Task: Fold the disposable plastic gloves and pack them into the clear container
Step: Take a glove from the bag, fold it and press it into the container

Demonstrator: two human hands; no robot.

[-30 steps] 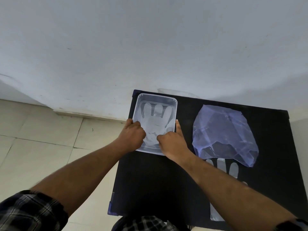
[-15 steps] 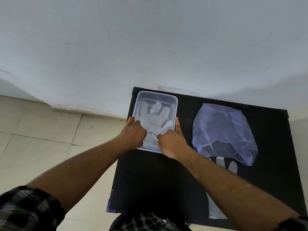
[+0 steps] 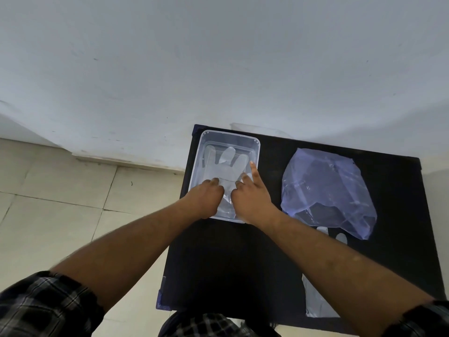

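Observation:
A clear rectangular container (image 3: 229,134) stands at the back left corner of the black table (image 3: 230,263). Inside it lies a translucent plastic glove (image 3: 228,164), its fingers pointing away from me. Both my hands are inside the container over the glove's lower half. My left hand (image 3: 206,198) has its fingers curled down on the glove. My right hand (image 3: 252,198) pinches the plastic, index finger stretched along the right rim. A second glove (image 3: 315,302) lies flat on the table's near right, partly hidden by my right forearm.
A crumpled bluish plastic bag (image 3: 323,188) lies right of the container and covers the second glove's fingertips. The table stands against a white wall. The table's left edge drops to a tiled floor (image 3: 60,215). A pale clear piece (image 3: 255,129) shows behind the table's far edge.
Both hands have moved from the container's near rim further in over the glove. The glove's fingers have shifted, the middle one now standing out. The view has tilted slightly.

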